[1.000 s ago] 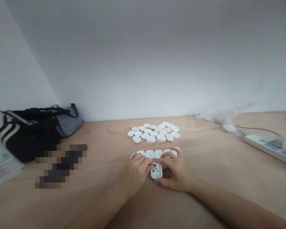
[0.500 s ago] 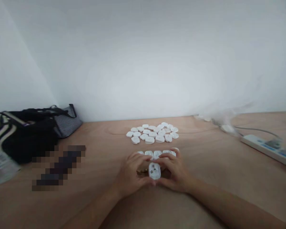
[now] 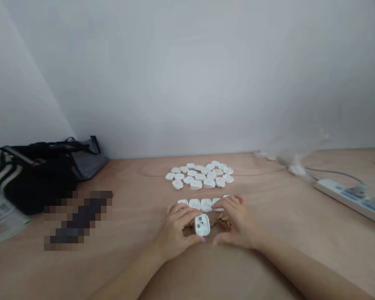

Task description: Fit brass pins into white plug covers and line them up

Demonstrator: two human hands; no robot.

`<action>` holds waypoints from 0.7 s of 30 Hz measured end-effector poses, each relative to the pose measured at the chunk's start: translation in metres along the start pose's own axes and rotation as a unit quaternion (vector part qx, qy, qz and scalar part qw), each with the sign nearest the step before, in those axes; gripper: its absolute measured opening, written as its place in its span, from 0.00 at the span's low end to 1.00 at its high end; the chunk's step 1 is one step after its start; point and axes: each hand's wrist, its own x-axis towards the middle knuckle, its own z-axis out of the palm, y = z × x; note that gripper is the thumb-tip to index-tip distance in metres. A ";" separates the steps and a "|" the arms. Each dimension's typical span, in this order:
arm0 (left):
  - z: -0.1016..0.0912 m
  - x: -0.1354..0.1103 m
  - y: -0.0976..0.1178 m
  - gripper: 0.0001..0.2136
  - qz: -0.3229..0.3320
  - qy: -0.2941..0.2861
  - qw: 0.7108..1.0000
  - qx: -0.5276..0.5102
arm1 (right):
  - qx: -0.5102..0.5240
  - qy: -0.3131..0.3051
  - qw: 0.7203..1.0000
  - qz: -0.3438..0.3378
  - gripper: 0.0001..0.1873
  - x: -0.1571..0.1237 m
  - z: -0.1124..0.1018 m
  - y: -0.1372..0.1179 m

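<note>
My left hand [image 3: 178,227] pinches a small white plastic casing [image 3: 202,225] between its thumb below and fingers above. The casing is a rounded square, with a few dark and metallic spots on the face toward me. My right hand [image 3: 237,223] is apart from it on the right, thumb and fingers spread. Behind the hands runs a row of similar white casings [image 3: 194,204], partly hidden by the fingers; the right fingertips are close to it. Small brass-coloured metal parts [image 3: 224,222] lie on the table between my hands, partly covered.
Farther back, several more white casings [image 3: 200,177] lie in a loose cluster. On the right are a white power strip [image 3: 346,198] and a clear plastic bag [image 3: 295,156]. A black bag [image 3: 37,179] stands on the left, near a blurred-out dark object [image 3: 79,218].
My right hand has let go of the casing and moved right, its fingers opening. My left hand still holds the casing in nearly the same place.
</note>
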 end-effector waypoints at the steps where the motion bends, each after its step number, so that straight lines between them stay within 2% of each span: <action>1: 0.002 -0.001 -0.002 0.26 -0.002 0.006 1.000 0.011 | -0.013 -0.011 1.000 0.016 0.29 0.000 -0.004 0.003; 3: 0.004 -0.003 -0.005 0.26 -0.007 0.004 1.000 0.030 | -0.032 -0.040 0.998 0.045 0.17 0.000 -0.011 0.007; 6: 0.006 -0.005 -0.008 0.26 -0.014 -0.018 0.999 0.047 | -0.040 -0.069 0.994 0.073 0.10 0.000 -0.013 0.006; 10: 0.004 -0.004 -0.008 0.26 -0.008 -0.045 0.998 0.048 | -0.038 -0.081 0.991 0.101 0.06 0.001 -0.007 -0.002; 15: 0.003 -0.004 -0.011 0.27 -0.015 -0.037 0.998 0.049 | -0.031 -0.096 0.988 0.119 0.03 0.004 0.000 -0.006; 21: 0.004 -0.004 -0.014 0.27 -0.016 -0.045 0.998 0.035 | 0.003 -0.037 0.994 0.101 0.05 0.002 0.004 -0.001</action>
